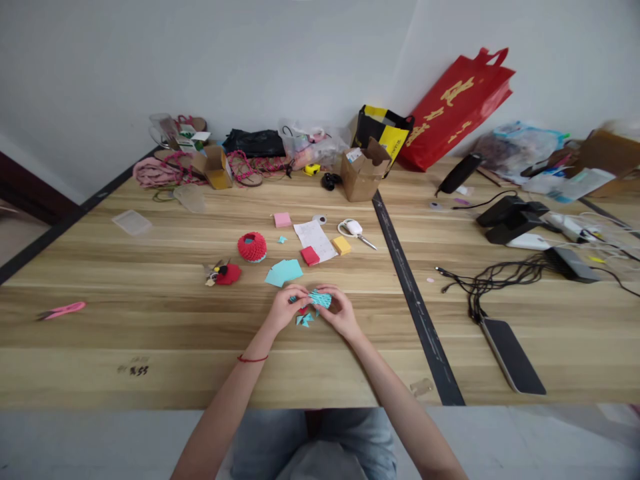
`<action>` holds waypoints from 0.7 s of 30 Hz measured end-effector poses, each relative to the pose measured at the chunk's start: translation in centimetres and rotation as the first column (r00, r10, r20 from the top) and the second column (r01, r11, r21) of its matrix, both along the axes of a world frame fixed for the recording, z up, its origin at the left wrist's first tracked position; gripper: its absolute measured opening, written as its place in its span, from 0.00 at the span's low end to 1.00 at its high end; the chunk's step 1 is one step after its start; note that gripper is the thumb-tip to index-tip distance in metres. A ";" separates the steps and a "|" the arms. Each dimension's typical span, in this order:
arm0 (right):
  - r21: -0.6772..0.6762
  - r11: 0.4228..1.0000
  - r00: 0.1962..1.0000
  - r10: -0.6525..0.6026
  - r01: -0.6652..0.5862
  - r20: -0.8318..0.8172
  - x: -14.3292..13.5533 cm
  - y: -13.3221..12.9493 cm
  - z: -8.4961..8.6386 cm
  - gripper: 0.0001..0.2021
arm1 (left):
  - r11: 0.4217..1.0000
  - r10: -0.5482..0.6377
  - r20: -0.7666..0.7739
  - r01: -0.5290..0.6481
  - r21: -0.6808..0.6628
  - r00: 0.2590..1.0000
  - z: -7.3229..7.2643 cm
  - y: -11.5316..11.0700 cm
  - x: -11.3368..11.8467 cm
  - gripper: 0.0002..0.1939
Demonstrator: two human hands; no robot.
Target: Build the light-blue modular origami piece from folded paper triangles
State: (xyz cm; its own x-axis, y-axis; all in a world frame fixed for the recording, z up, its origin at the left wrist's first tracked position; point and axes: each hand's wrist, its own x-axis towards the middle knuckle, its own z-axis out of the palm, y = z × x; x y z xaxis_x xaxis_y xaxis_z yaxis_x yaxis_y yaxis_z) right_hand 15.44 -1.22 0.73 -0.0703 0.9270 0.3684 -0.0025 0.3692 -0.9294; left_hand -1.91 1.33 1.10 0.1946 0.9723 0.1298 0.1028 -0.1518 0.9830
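Note:
Near the front of the table, a piece of blue folded-paper work [321, 299] is held between my two hands. My left hand [289, 308] pinches its left end, and my right hand [343, 313] curls round its right end. Loose folded blue paper pieces [305, 320] lie just below it on the wood. A bit of red shows under my left fingers, too small to make out. Beyond my hands a fan of flat blue paper sheets [284, 272] is spread out. Farther left stands a round red folded-paper form [251, 247] with a blue base.
Behind are a pink paper stack [282, 220], a written sheet [315, 240], red paper [309, 256], yellow paper [342, 245] and scissors [367, 241]. Pink snips [63, 310] lie far left. Black cables [480, 283] and a power bank [513, 355] lie right. Bags and a cardboard box [364, 175] line the wall.

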 end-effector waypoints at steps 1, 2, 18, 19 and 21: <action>0.007 1.000 1.000 -0.010 0.009 0.020 0.1 0.0 0.0 0.13 | 1.000 0.010 0.001 -0.010 -0.002 1.000 0.0 0.0 -0.1 0.09; 0.007 1.000 0.999 -0.028 0.028 0.031 0.2 0.1 -0.1 0.13 | 1.000 0.018 0.005 -0.018 -0.008 1.000 0.1 0.1 -0.2 0.09; 0.066 0.998 0.993 -0.022 0.015 0.117 0.3 0.0 0.1 0.14 | 0.998 -0.043 -0.006 0.043 0.053 0.999 -0.2 0.0 0.0 0.09; 0.061 0.998 0.993 -0.028 0.021 0.115 0.4 0.0 0.1 0.13 | 0.999 -0.030 0.007 0.030 0.025 1.000 -0.2 0.1 -0.1 0.10; 0.035 0.999 0.996 -0.041 0.038 0.079 0.5 0.1 0.0 0.12 | 0.999 0.010 0.018 -0.009 -0.041 1.000 -0.1 0.1 -0.4 0.11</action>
